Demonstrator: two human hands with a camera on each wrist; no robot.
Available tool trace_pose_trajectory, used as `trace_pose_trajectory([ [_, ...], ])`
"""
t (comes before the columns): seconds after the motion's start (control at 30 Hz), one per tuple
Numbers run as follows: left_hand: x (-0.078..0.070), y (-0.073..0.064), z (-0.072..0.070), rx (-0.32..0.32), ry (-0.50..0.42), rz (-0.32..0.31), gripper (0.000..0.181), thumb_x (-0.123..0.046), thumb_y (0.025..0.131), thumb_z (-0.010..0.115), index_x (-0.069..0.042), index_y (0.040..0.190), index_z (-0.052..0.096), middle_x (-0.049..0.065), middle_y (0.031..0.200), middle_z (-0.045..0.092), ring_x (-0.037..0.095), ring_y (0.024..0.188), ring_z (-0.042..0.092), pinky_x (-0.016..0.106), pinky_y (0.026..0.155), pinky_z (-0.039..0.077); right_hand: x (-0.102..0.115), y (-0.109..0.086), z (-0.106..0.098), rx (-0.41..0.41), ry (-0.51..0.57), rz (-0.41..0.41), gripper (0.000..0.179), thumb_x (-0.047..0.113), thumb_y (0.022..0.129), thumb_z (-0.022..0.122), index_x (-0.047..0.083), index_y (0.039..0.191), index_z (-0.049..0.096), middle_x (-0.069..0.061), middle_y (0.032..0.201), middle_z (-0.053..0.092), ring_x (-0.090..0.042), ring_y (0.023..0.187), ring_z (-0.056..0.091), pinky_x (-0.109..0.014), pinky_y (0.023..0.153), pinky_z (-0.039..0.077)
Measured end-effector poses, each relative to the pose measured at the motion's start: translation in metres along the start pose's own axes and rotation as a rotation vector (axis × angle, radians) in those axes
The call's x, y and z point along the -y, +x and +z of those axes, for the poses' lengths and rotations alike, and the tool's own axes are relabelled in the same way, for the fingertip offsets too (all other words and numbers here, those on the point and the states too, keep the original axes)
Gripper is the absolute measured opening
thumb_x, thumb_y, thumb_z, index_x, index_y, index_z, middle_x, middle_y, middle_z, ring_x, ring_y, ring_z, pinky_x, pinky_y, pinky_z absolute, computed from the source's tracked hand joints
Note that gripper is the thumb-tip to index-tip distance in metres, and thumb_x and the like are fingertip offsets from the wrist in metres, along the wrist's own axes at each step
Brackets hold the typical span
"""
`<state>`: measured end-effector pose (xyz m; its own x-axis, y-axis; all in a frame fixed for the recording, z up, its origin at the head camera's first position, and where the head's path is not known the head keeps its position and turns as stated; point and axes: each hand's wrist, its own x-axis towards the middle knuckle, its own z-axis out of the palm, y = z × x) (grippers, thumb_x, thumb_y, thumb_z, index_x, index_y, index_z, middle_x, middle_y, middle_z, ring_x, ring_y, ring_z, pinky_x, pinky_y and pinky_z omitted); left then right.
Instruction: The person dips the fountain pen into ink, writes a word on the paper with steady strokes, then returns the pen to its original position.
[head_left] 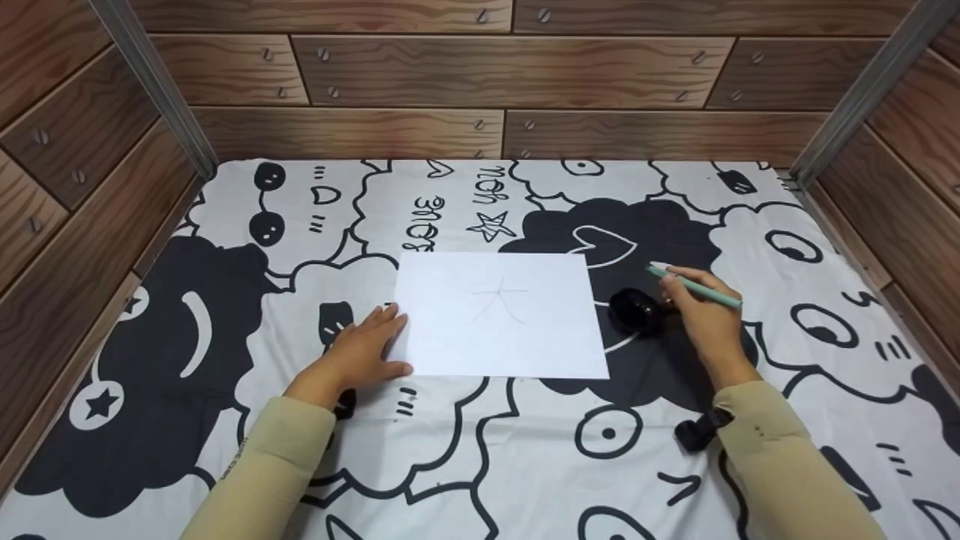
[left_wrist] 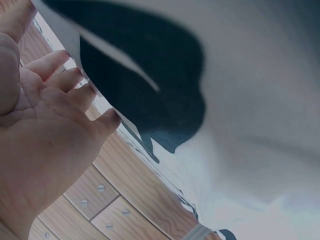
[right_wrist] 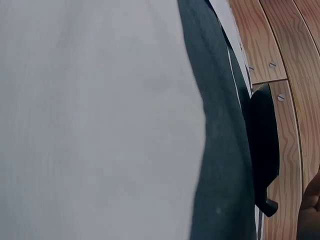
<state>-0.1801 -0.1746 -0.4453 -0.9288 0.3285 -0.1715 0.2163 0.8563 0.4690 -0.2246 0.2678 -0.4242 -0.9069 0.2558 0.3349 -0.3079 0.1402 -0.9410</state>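
A white sheet of paper (head_left: 442, 337) lies on the patterned cloth, bearing a few thin, faint strokes (head_left: 500, 294): one crossbar with lines spreading downward. My left hand (head_left: 364, 349) rests at the sheet's left edge, fingers spread and fingertips on its border; the left wrist view shows the palm side of that hand (left_wrist: 50, 110). To the right of the paper, my right hand (head_left: 705, 319) pinches a light green pen (head_left: 709, 291), its pale end pointing left. Just left of that hand sits a shiny black rounded object (head_left: 634, 311) with a short stub, also the dark shape (right_wrist: 264, 140) in the right wrist view.
A white cloth (head_left: 540, 465) with black cartoon drawings covers the table. Wood-patterned panels (head_left: 510, 71) stand at the back and sides, with grey metal posts (head_left: 154, 82) in the corners. A small black device (head_left: 701, 431) is strapped at the right wrist.
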Motion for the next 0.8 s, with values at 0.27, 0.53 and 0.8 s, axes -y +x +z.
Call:
trace_pose_trajectory([
  [0.27, 0.001, -0.001, 0.0, -0.005, 0.005, 0.011, 0.078, -0.031, 0.085, 0.072, -0.002, 0.146, 0.035, 0.017, 0.154, 0.022, 0.035, 0.142, 0.014, 0.059, 0.11, 0.012, 0.003, 0.0, -0.009, -0.029, -0.066, 0.005, 0.023, 0.001, 0.085, 0.07, -0.014, 0.101, 0.066, -0.002, 0.069, 0.067, -0.011, 0.061, 0.062, -0.016, 0.055, 0.047],
  [0.53, 0.0, -0.001, 0.0, -0.001, 0.001, 0.008, 0.078, -0.031, 0.085, 0.072, -0.002, 0.146, 0.034, 0.017, 0.154, 0.022, 0.035, 0.142, 0.013, 0.059, 0.11, 0.011, 0.002, 0.001, -0.017, 0.006, 0.029, 0.046, 0.023, -0.002, 0.087, 0.065, -0.018, 0.103, 0.06, -0.002, 0.072, 0.064, -0.012, 0.061, 0.062, -0.019, 0.06, 0.051],
  [0.8, -0.001, -0.001, -0.001, 0.01, -0.002, -0.014, 0.077, -0.031, 0.086, 0.071, -0.003, 0.147, 0.034, 0.016, 0.155, 0.021, 0.033, 0.143, 0.012, 0.057, 0.111, 0.01, -0.004, 0.003, -0.029, 0.128, -0.007, 0.033, 0.028, 0.005, 0.092, 0.061, -0.016, 0.11, 0.058, -0.004, 0.079, 0.067, -0.012, 0.068, 0.067, -0.021, 0.065, 0.054],
])
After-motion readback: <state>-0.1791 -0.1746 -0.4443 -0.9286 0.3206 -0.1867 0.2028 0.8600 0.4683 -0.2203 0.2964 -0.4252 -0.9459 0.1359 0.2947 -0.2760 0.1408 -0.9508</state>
